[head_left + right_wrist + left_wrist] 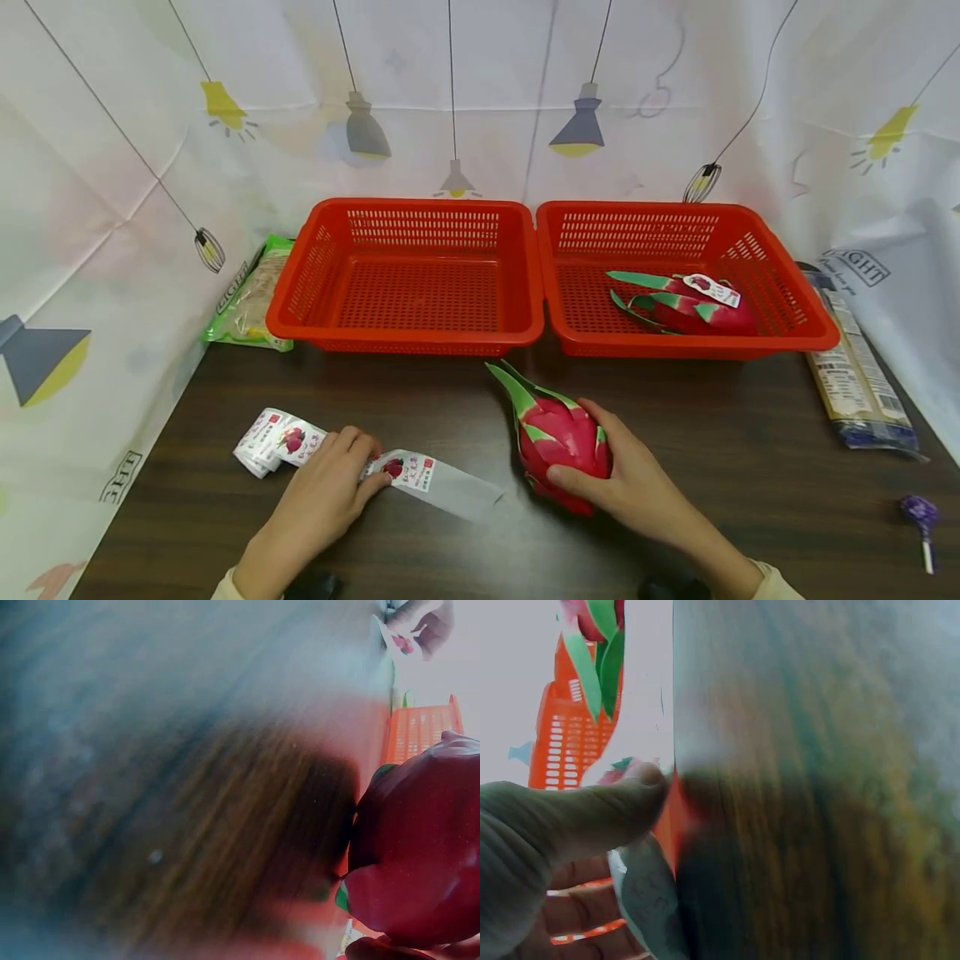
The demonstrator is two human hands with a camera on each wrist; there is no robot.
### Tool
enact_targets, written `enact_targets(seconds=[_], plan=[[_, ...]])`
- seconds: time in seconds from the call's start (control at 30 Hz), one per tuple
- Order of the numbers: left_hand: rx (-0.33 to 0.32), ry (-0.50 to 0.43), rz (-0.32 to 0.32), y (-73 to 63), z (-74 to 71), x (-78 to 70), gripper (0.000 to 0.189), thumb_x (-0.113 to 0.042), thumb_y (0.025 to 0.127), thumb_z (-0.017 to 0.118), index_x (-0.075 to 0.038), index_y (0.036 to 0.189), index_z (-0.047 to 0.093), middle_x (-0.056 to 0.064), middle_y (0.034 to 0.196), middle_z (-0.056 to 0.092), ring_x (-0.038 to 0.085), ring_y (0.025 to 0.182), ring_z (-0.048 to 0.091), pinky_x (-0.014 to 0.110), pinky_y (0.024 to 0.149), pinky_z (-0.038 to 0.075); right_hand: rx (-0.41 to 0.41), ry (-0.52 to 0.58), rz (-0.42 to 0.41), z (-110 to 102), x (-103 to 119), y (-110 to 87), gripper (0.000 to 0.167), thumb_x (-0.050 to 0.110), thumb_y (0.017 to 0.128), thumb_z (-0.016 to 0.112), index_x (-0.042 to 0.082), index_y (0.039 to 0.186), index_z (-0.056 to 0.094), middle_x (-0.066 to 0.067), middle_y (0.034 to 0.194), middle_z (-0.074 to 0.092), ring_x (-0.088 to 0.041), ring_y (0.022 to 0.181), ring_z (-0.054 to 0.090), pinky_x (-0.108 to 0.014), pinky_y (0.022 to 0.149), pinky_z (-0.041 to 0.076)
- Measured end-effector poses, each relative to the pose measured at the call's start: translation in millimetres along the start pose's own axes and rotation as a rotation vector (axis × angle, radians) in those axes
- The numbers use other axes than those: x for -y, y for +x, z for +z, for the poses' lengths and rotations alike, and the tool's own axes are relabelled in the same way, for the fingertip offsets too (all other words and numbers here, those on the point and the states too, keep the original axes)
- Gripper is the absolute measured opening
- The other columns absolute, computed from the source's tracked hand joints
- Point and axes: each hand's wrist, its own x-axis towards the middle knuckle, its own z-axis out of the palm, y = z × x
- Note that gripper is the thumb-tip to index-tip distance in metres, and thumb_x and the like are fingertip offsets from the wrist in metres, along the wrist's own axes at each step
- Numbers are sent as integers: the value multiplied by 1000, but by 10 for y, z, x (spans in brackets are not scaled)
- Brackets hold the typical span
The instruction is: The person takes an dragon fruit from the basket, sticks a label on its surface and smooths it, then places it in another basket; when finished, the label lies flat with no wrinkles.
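Observation:
My left hand [327, 481] pinches a strip of labels [408, 469] between thumb and fingers. The labels carry a dragon fruit picture, and the strip's right end is bare, translucent backing. Its rolled part [258, 442] lies left of the hand. In the left wrist view the thumb [622, 806] presses on the strip. On the table, a pink dragon fruit [558, 433] with green leaf tips is gripped from its right side by my right hand [630, 475]. The right wrist view shows this dragon fruit [427, 840] close up; no label is visible on it.
Two red baskets stand side by side at the back. The left basket [405, 342] holds nothing visible; the right basket [690, 343] contains a labelled dragon fruit [693, 312]. A green-edged bag [251, 304] lies far left. At right are a long package [862, 375] and a purple lollipop [919, 512].

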Motion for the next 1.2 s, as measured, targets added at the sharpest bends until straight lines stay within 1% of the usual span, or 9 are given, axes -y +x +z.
enact_targets(seconds=[0.17, 0.4, 0.47, 0.57, 0.67, 0.73, 0.93, 1.07, 1.2], plan=[[-95, -48, 34, -21, -50, 3, 17, -26, 86, 82, -18, 96, 72, -6, 94, 66, 11, 86, 62, 34, 72, 53, -41, -28, -56, -9, 13, -46, 96, 51, 83, 80, 16, 156, 29, -14, 154, 41, -39, 135, 47, -47, 88, 61], [-142, -116, 47, -50, -253, -50, 13, -28, 89, 80, -22, 99, 75, -12, 95, 68, 5, 84, 64, 32, 71, 54, -151, -98, -219, -2, 143, -116, 92, 47, 83, 81, 16, 155, 33, -11, 155, 42, -36, 136, 48, -53, 94, 58], [-156, -125, 77, -67, -309, -76, 13, -28, 89, 80, -22, 100, 75, -13, 95, 67, 4, 84, 64, 31, 72, 54, -201, -115, -324, 19, 246, -142, 89, 41, 83, 83, 17, 155, 37, -8, 155, 44, -32, 134, 49, -52, 93, 59], [-174, -139, 138, -98, -391, -128, 13, -28, 88, 80, -24, 99, 75, -17, 96, 67, 0, 84, 63, 28, 71, 54, -248, -97, -557, 89, 470, -175, 75, 25, 84, 84, 18, 150, 47, -4, 151, 51, -26, 129, 55, -41, 93, 60], [-189, -165, 201, -122, -464, -191, 13, -27, 87, 81, -25, 98, 75, -20, 95, 66, -2, 84, 62, 25, 72, 54, -174, -97, -767, 203, 728, -177, 55, 16, 90, 78, 18, 141, 58, 1, 140, 62, -17, 118, 63, -29, 93, 58], [-197, -194, 242, -129, -502, -236, 14, -26, 86, 82, -25, 98, 75, -20, 95, 65, -3, 84, 61, 24, 72, 54, -89, -142, -815, 294, 876, -160, 44, 20, 94, 74, 19, 136, 62, 4, 133, 67, -11, 116, 65, -29, 95, 56], [-198, -290, 314, -132, -531, -317, 13, -24, 88, 81, -26, 99, 74, -21, 96, 65, -4, 85, 61, 22, 75, 55, 87, -184, -806, 517, 1064, -16, 30, 27, 101, 66, 15, 128, 67, 5, 114, 75, -2, 100, 69, -29, 88, 60], [-198, -310, 323, -136, -528, -317, 12, -23, 89, 80, -25, 99, 74, -21, 96, 66, -4, 86, 62, 22, 75, 55, 122, -127, -790, 581, 1094, 38, 22, 20, 100, 67, 13, 120, 70, 7, 97, 76, 3, 84, 67, -22, 77, 60], [-185, -325, 322, -137, -526, -297, 10, -23, 89, 79, -23, 98, 74, -20, 96, 66, -4, 86, 62, 22, 75, 55, 134, -107, -760, 613, 1103, 52, 19, 20, 99, 67, 15, 117, 72, 7, 96, 76, 3, 80, 63, -19, 73, 57]])
